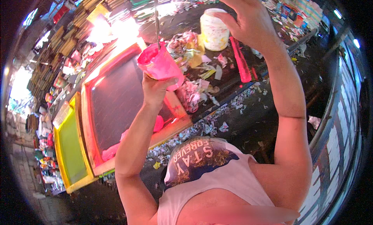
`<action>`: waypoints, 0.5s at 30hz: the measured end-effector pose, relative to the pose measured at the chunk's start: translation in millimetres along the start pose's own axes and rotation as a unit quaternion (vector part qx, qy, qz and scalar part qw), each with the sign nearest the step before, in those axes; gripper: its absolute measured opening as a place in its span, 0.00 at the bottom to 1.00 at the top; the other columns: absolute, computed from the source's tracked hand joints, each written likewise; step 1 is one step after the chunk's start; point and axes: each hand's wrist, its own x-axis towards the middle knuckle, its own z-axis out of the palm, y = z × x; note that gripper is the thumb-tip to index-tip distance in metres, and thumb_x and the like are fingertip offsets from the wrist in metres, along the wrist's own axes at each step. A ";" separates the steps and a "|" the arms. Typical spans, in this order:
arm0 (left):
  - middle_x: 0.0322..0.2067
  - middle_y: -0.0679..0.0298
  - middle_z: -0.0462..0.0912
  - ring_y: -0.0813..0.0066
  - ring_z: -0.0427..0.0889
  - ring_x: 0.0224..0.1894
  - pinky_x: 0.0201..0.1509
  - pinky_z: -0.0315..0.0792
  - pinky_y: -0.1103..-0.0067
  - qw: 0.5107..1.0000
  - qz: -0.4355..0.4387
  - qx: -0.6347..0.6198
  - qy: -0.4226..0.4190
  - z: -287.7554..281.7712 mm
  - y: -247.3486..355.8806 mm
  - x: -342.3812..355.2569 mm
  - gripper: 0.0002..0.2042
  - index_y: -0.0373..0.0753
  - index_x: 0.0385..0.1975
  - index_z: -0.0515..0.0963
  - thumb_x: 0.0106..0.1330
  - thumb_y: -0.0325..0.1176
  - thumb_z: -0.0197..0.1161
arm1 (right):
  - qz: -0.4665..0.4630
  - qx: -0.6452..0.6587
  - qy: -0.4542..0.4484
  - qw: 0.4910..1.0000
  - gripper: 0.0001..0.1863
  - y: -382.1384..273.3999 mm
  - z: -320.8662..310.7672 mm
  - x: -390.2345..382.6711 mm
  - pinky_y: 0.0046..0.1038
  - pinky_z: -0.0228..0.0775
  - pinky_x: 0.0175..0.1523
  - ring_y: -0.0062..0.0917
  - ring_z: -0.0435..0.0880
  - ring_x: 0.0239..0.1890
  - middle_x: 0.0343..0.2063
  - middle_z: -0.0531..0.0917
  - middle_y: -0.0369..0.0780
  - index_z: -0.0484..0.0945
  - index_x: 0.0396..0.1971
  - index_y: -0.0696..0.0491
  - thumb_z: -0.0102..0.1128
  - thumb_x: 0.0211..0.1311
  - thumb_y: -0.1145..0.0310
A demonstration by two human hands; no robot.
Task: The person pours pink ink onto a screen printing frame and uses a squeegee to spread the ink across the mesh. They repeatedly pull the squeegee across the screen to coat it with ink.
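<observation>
My left hand [154, 91] grips a pink plastic container [163, 71] with pink paint inside and a long stick [157, 27] standing up from it. My right hand [237, 15] is raised at the top, fingers apart, in front of or beside a paint-stained white tub [215, 34]; contact with it is unclear. Below that tub lies a long pink-coated tool [240, 60]. Left of and behind the pink container is a wood-framed screen [116, 99] with pink paint along its lower part.
A yellow screen frame [72, 147] sits at the left. Paper scraps [192, 95] litter the dark table [175, 23] and the area along its near edge. Stacks of wooden frames [58, 42] fill the upper left. A white lattice panel [330, 128] runs along the right.
</observation>
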 end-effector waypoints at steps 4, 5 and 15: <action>0.57 0.64 0.87 0.67 0.89 0.57 0.64 0.85 0.66 0.998 -0.002 0.047 0.051 37.3 -70.7 43.2 0.40 0.41 0.61 0.74 0.44 0.15 0.85 | 0.199 -0.040 -0.169 0.964 0.26 77.2 7.8 -116.2 0.47 0.78 0.68 0.51 0.85 0.62 0.57 0.86 0.50 0.83 0.67 0.50 0.72 0.70 0.67; 0.55 0.63 0.85 0.68 0.88 0.55 0.64 0.84 0.67 0.990 -0.056 0.086 0.093 46.2 -88.5 58.0 0.41 0.41 0.59 0.73 0.42 0.18 0.86 | 0.240 -0.045 -0.206 0.948 0.26 91.5 13.0 -149.5 0.47 0.78 0.68 0.51 0.85 0.62 0.57 0.86 0.51 0.83 0.67 0.51 0.72 0.70 0.67; 0.60 0.56 0.77 0.56 0.81 0.63 0.72 0.75 0.66 0.944 -0.006 0.262 0.202 64.6 -204.0 77.6 0.48 0.37 0.65 0.71 0.38 0.32 0.89 | 0.468 -0.030 -0.358 0.807 0.23 156.1 88.0 -349.5 0.53 0.82 0.62 0.54 0.90 0.56 0.52 0.90 0.56 0.85 0.62 0.55 0.67 0.76 0.56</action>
